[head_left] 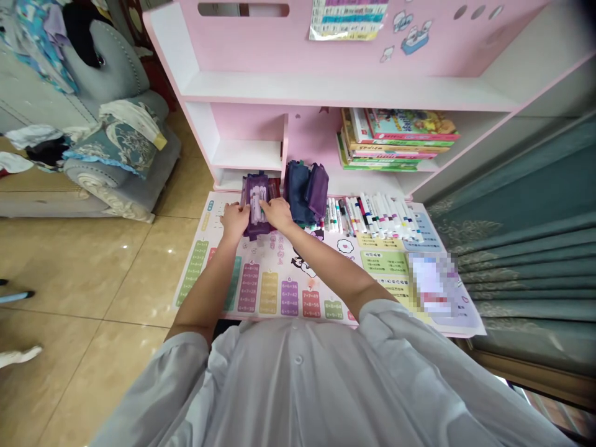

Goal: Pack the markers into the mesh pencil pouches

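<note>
A purple see-through pencil pouch (257, 231) lies on the desk's left part with pale markers (257, 203) visible in it. My left hand (235, 219) grips the pouch's left edge, its thumb against the side. On the opposite edge, my right hand (278, 215) is closed with its thumb by the markers; some of its fingers are hidden. Right of that hand, a navy pouch (298, 192) lies stacked with another purple pouch (317, 189). A long row of white markers (382, 214) with coloured bands stretches further right.
A printed mat (251, 310) with times tables covers the desk. Behind it rises a pink and white shelf unit (326, 90) holding stacked books (395, 139). A blurred-out item (433, 282) lies at right, near a teal curtain (526, 230). Left stands a sofa (116, 68) with clothes.
</note>
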`<state>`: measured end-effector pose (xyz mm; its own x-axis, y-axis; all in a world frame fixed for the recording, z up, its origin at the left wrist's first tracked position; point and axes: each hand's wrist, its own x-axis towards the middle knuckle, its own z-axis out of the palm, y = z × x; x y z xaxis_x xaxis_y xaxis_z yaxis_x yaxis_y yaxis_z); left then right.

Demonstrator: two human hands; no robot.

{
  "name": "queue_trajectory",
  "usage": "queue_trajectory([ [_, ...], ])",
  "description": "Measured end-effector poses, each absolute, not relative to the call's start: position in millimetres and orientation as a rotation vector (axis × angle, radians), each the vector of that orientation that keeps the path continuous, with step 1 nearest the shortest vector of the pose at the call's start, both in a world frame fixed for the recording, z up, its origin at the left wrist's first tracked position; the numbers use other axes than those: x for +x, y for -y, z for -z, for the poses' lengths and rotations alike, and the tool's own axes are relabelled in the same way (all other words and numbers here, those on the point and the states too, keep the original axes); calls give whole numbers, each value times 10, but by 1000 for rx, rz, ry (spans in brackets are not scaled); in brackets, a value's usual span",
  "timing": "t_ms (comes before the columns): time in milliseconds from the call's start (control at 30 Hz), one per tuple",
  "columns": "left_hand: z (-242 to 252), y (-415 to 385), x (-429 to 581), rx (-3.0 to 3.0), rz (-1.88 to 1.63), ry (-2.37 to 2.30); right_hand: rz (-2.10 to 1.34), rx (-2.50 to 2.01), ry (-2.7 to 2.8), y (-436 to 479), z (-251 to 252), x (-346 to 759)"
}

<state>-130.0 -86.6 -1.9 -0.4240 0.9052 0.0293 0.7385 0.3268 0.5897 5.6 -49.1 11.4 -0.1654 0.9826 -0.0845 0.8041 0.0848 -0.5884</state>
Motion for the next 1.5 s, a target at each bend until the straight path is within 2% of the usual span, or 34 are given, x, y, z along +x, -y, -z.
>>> queue_trajectory([
  [233,-16,536,-1221,1435,-758,-2315,-724,-1845,1985,195,-69,-25],
  [600,117,423,-1188,1369,-861,-2380,-686,-1726,1960,-29,199,-83],
  [867,26,453,-1157,1356,-858,-2401,-601,-1653,1966,126,62,-11],
  [1100,-57,592,-967,1464,-905,-2396,-400,-1405,1951,604,-96,468],
  [1300,-207,798,-466,1898,-913,-2186,-311,-1237,1943,1304,276,1263],
  [1500,-180,766,157,2324,-714,-1803,-136,-1354,1871,1724,722,1832],
])
